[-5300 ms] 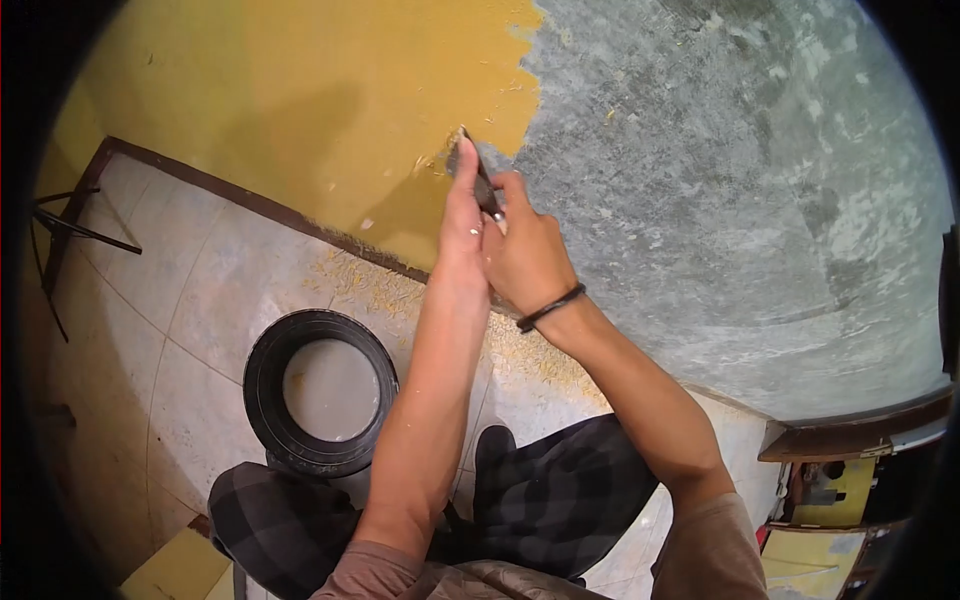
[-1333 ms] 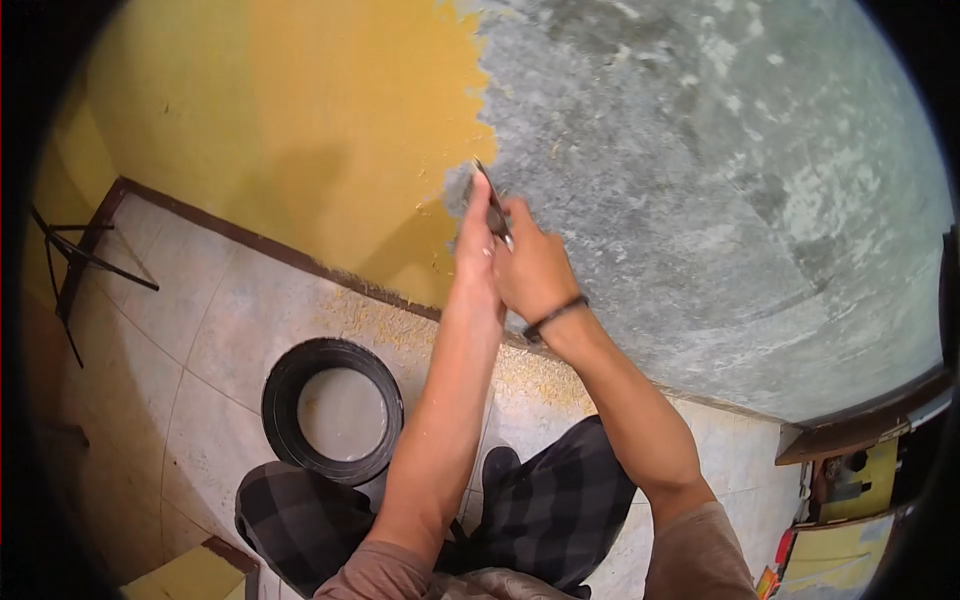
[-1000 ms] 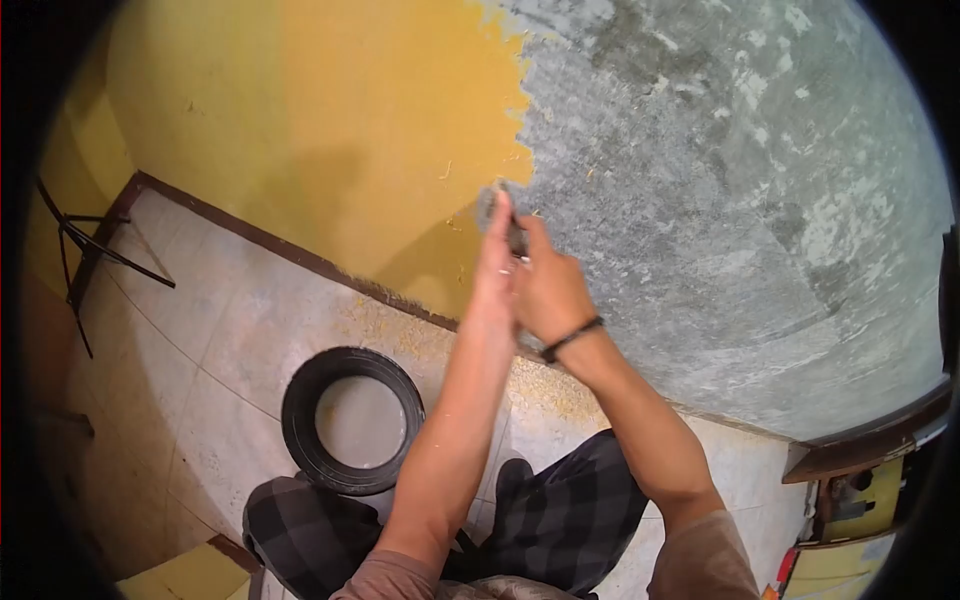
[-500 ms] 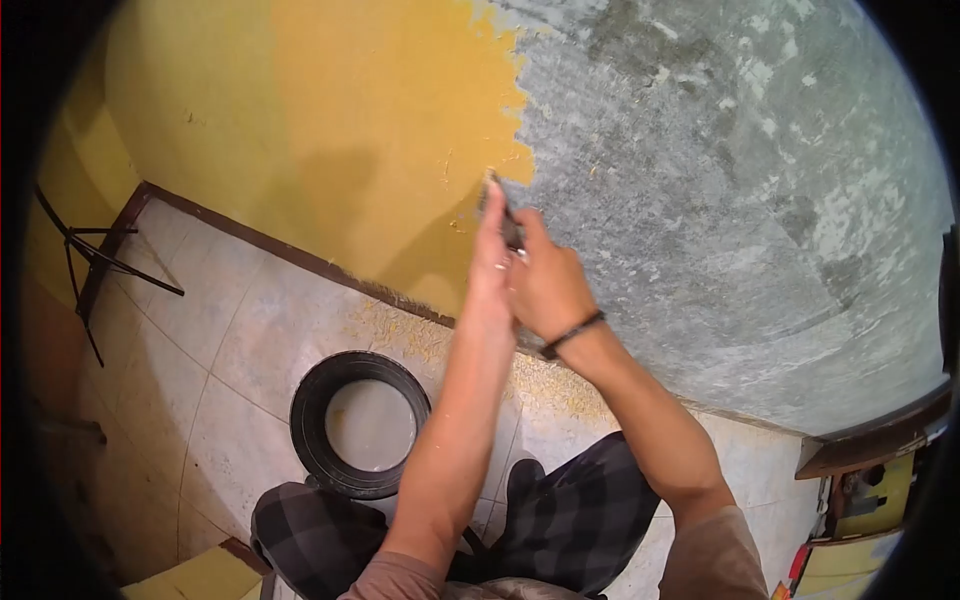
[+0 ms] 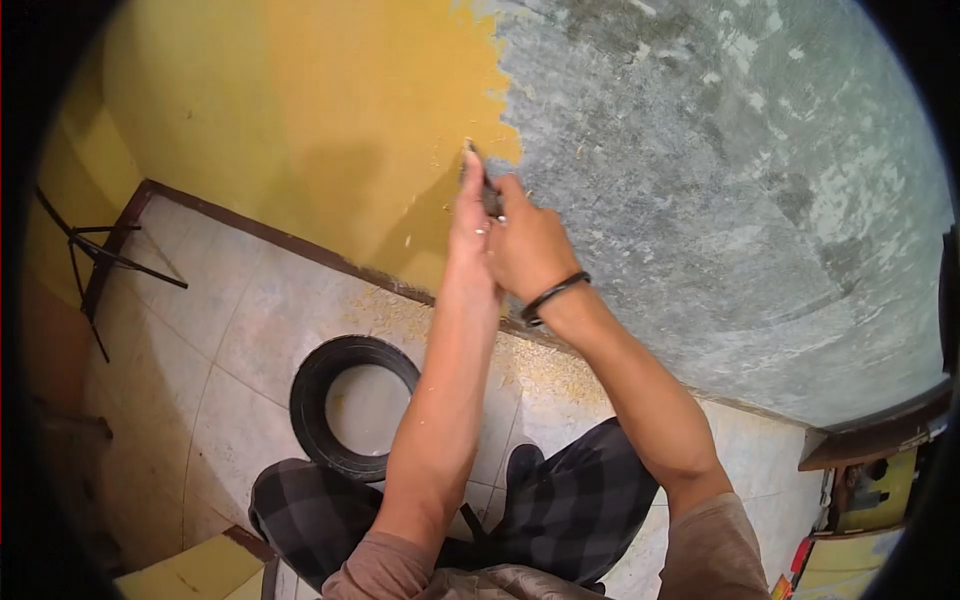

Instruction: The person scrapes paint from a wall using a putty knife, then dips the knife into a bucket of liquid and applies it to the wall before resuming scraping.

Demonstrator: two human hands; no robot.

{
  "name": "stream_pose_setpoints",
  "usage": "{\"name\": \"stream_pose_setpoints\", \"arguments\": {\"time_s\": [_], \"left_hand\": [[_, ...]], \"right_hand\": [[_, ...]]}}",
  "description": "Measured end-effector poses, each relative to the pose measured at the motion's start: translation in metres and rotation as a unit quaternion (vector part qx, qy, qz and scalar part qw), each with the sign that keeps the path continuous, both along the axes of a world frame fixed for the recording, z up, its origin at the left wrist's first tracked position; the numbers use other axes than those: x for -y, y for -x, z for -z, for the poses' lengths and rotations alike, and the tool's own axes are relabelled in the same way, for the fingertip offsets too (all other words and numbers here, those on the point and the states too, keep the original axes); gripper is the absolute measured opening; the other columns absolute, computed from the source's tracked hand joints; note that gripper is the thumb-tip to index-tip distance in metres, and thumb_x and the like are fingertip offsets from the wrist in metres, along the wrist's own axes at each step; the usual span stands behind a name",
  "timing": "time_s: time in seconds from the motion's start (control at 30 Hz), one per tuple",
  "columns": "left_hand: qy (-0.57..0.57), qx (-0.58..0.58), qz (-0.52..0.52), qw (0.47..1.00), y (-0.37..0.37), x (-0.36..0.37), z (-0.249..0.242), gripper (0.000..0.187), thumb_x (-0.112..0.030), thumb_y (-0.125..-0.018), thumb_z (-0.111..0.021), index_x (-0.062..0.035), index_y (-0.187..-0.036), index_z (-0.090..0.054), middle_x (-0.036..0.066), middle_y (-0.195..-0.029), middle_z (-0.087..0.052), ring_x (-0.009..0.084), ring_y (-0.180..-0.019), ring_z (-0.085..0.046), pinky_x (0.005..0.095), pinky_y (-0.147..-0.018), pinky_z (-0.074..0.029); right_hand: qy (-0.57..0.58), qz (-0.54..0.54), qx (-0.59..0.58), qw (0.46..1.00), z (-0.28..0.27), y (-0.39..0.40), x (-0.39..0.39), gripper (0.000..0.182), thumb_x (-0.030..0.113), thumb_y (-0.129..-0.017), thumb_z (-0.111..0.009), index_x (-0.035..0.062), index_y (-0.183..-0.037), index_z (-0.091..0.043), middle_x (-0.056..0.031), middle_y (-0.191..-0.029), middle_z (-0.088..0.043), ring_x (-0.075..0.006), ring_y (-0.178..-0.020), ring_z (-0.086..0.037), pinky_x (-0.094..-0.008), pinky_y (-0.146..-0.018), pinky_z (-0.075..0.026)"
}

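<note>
In front of the wall my right hand (image 5: 532,250) is closed around a dark scraper (image 5: 491,198), most of which the fingers hide. My left hand (image 5: 470,208) is pressed against the same scraper from the left, its fingers lying along it toward the tip. That tip meets the yellow paint (image 5: 390,90) just left of its ragged edge. Bare grey plaster (image 5: 680,190) spreads to the right of this edge. Small paint flakes stick out around the tip, and a pale flake shows against the wall lower left.
A black bucket (image 5: 308,415) holding cloudy liquid stands on the tiled floor (image 5: 245,310) by my left knee. Yellow paint chips (image 5: 560,375) lie along the wall's foot. Thin black metal legs (image 5: 130,262) stand at far left. A brown wooden edge (image 5: 860,440) is at right.
Both hands and the scraper appear slightly higher and farther left, still against the paint edge. The whole view has shifted a little too. Flakes near the tip are in different places.
</note>
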State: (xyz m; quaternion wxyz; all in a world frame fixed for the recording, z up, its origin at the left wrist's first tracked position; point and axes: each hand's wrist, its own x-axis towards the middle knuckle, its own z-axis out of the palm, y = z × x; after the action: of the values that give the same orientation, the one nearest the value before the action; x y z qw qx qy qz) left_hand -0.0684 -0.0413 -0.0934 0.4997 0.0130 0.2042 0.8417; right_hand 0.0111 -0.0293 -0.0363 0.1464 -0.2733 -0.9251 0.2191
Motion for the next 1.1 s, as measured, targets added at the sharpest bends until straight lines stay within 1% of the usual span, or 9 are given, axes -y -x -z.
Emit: {"name": "stream_pose_setpoints", "arguments": {"time_s": [0.17, 0.33, 0.4, 0.5, 0.53, 0.6, 0.7, 0.97, 1.1], "left_hand": [[0.027, 0.022, 0.002, 0.999, -0.039, -0.019, -0.005, 0.050, -0.062, -0.081, -0.059, -0.0143, -0.095, -0.056, 0.001, -0.078, -0.055, 0.0134, -0.070, -0.054, 0.0302, -0.060, -0.045], [0.030, 0.003, 0.000, 1.000, -0.028, -0.009, -0.011, 0.052, -0.063, -0.080, -0.060, -0.0141, -0.098, -0.056, 0.001, -0.081, -0.055, 0.0139, -0.071, -0.055, 0.0310, -0.063, -0.047], [0.010, -0.039, -0.082, 0.996, -0.022, 0.007, -0.025, 0.052, -0.062, -0.082, -0.058, -0.0133, -0.101, -0.057, 0.002, -0.082, -0.056, 0.0148, -0.074, -0.056, 0.0315, -0.067, -0.048], [-0.056, -0.047, -0.015, 0.997, 0.004, 0.011, -0.015, 0.052, -0.062, -0.082, -0.057, -0.0132, -0.098, -0.057, 0.003, -0.081, -0.056, 0.0158, -0.077, -0.057, 0.0326, -0.070, -0.048], [-0.051, -0.052, -0.021, 0.997, -0.002, 0.012, -0.014, 0.052, -0.062, -0.082, -0.057, -0.0132, -0.098, -0.057, 0.003, -0.081, -0.056, 0.0158, -0.077, -0.057, 0.0326, -0.070, -0.048], [0.041, -0.017, -0.034, 0.998, -0.023, -0.003, -0.022, 0.052, -0.063, -0.082, -0.058, -0.0132, -0.097, -0.057, 0.003, -0.081, -0.057, 0.0167, -0.077, -0.057, 0.0333, -0.070, -0.048], [0.034, 0.034, 0.057, 0.997, -0.036, -0.015, -0.006, 0.051, -0.060, -0.082, -0.060, -0.0129, -0.101, -0.057, 0.003, -0.085, -0.058, 0.0164, -0.078, -0.056, 0.0336, -0.070, -0.047], [0.062, 0.049, 0.069, 0.995, -0.037, -0.016, -0.008, 0.050, -0.055, -0.083, -0.062, -0.0118, -0.108, -0.057, 0.004, -0.091, -0.057, 0.0162, -0.083, -0.054, 0.0327, -0.072, -0.045], [0.040, 0.032, -0.024, 0.998, -0.050, -0.029, -0.007, 0.053, -0.057, -0.084, -0.059, -0.0117, -0.111, -0.054, 0.003, -0.093, -0.056, 0.0161, -0.081, -0.053, 0.0335, -0.073, -0.045]], "right_hand": [[0.012, 0.046, -0.032, 0.998, -0.007, -0.039, -0.012, 0.038, 0.011, -0.082, -0.054, 0.0064, -0.119, -0.046, -0.0310, -0.087, -0.062, -0.0492, -0.084, -0.059, -0.0510, -0.072, -0.048], [0.008, 0.093, 0.026, 0.995, -0.002, -0.016, -0.004, 0.037, 0.010, -0.082, -0.054, 0.0044, -0.118, -0.046, -0.0307, -0.088, -0.062, -0.0487, -0.082, -0.060, -0.0504, -0.069, -0.049], [-0.020, -0.012, -0.057, 0.998, 0.003, 0.002, -0.018, 0.039, 0.009, -0.081, -0.055, 0.0040, -0.118, -0.044, -0.0305, -0.082, -0.062, -0.0489, -0.079, -0.060, -0.0524, -0.067, -0.048], [-0.015, -0.020, -0.008, 1.000, -0.004, 0.013, -0.001, 0.029, 0.012, -0.087, -0.046, -0.0004, -0.112, -0.043, -0.0338, -0.081, -0.060, -0.0501, -0.081, -0.060, -0.0557, -0.073, -0.048], [0.011, -0.001, -0.025, 1.000, -0.001, 0.006, -0.006, 0.036, 0.008, -0.081, -0.054, 0.0052, -0.115, -0.044, -0.0299, -0.080, -0.062, -0.0489, -0.078, -0.060, -0.0544, -0.070, -0.048], [-0.003, 0.008, -0.032, 0.999, -0.006, -0.016, -0.009, 0.035, 0.008, -0.081, -0.054, 0.0062, -0.115, -0.044, -0.0300, -0.080, -0.062, -0.0491, -0.078, -0.060, -0.0545, -0.070, -0.048], [0.001, 0.035, -0.028, 0.999, -0.005, -0.042, -0.011, 0.035, 0.008, -0.082, -0.053, 0.0074, -0.115, -0.044, -0.0306, -0.080, -0.061, -0.0495, -0.078, -0.059, -0.0548, -0.069, -0.047], [-0.010, 0.066, -0.024, 0.997, -0.004, -0.037, -0.006, 0.034, 0.009, -0.083, -0.054, 0.0055, -0.115, -0.046, -0.0290, -0.079, -0.062, -0.0489, -0.076, -0.059, -0.0538, -0.066, -0.046], [-0.005, 0.030, -0.044, 0.999, -0.001, -0.046, -0.029, 0.035, 0.008, -0.082, -0.054, 0.0027, -0.115, -0.046, -0.0296, -0.083, -0.062, -0.0475, -0.080, -0.060, -0.0520, -0.070, -0.048]]}}
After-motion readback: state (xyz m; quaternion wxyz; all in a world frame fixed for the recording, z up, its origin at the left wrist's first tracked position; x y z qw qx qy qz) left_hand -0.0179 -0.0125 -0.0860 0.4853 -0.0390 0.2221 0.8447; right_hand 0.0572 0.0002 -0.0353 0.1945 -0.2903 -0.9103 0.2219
